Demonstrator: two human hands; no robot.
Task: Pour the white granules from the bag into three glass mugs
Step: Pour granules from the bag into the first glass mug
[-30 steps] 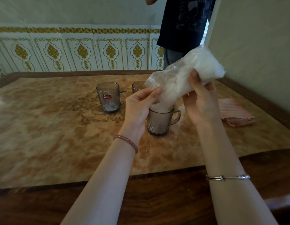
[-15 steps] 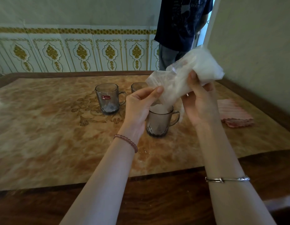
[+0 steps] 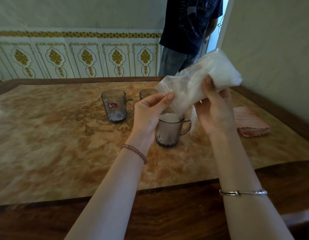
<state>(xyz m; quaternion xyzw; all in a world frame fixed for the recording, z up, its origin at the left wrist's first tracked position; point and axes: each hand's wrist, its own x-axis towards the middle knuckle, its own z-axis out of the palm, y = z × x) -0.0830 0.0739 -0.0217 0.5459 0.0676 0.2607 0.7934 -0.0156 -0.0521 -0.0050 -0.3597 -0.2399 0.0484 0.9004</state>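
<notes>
Pinching the open mouth of the clear plastic bag of white granules (image 3: 198,84), the left hand (image 3: 148,115) curled thumb and fingers on it; the right hand (image 3: 214,110) gripped its body. Bag was tilted over the nearest smoked glass mug (image 3: 169,130), directly above its rim.

Wide bare table (image 3: 46,153) on the near left, while ahead the near mug (image 3: 169,132), labelled mug (image 3: 114,108) and half-hidden far mug (image 3: 146,93) cluster, a folded pink cloth (image 3: 252,123) crowding the right edge.
</notes>
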